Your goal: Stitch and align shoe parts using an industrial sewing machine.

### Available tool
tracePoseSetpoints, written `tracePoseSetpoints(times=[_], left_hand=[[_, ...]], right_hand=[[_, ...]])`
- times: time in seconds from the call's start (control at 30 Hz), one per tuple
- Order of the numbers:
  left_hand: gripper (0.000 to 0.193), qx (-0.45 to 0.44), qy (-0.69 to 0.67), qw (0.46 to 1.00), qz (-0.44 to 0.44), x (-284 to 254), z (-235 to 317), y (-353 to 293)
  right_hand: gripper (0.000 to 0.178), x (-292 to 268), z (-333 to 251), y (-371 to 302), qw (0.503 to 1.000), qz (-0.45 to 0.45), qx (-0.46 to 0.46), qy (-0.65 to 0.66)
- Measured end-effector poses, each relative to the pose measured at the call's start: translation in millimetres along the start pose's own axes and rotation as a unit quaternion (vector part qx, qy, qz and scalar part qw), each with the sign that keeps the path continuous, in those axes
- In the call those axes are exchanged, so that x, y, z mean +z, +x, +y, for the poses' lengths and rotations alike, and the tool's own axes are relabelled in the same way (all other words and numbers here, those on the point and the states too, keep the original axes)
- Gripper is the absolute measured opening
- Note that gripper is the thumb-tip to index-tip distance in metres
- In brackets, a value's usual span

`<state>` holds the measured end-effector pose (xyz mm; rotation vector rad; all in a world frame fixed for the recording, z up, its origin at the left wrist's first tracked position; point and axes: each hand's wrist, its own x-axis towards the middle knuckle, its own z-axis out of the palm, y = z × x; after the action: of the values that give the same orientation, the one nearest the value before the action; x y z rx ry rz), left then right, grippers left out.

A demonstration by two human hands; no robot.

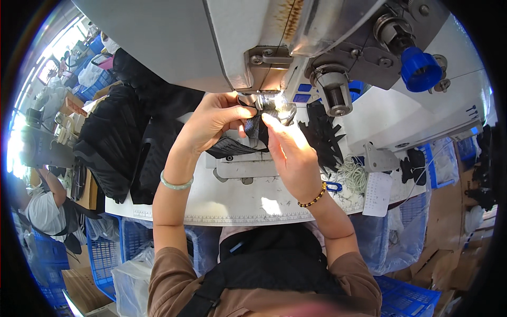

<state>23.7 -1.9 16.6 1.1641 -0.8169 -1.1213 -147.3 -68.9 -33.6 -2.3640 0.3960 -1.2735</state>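
Observation:
Both my hands are at the needle area of a grey-white sewing machine (pixel 158 37), their fingers pinching a piece of black fabric (pixel 255 129). My left hand (pixel 214 120) closes thumb and fingertips on its left edge, just beside the presser foot. From the right, my right hand (pixel 291 150) pinches the same piece close to the needle. Part of the fabric hangs toward me and to the left over the metal plate (pixel 245 168). Bright light falls on the needle area, and my fingers hide some of it.
Left of the machine lie stacked black pieces (pixel 113 137). Black strips (pixel 321 132), a tangle of pale cord (pixel 353 174) and a small blue tool (pixel 334 186) lie right on the white table (pixel 211 203). Blue crates (pixel 105 259) flank me; another person (pixel 47 211) sits far left.

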Motion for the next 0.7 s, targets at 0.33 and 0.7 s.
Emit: tracePoseSetpoints(times=[0.33,0.7], left_hand=[[0.014,0.004,-0.011,1.000,0.008,-0.5,-4.6,0.4],[0.015,0.008,-0.006,1.000,-0.013,-3.0,-1.2,1.3]], right_hand=[[0.040,5.9,7.2,-0.8,0.998,0.039,-0.042,0.014],[0.028,1.7,-0.2,-0.6,0.999,0.002,0.008,0.038]])
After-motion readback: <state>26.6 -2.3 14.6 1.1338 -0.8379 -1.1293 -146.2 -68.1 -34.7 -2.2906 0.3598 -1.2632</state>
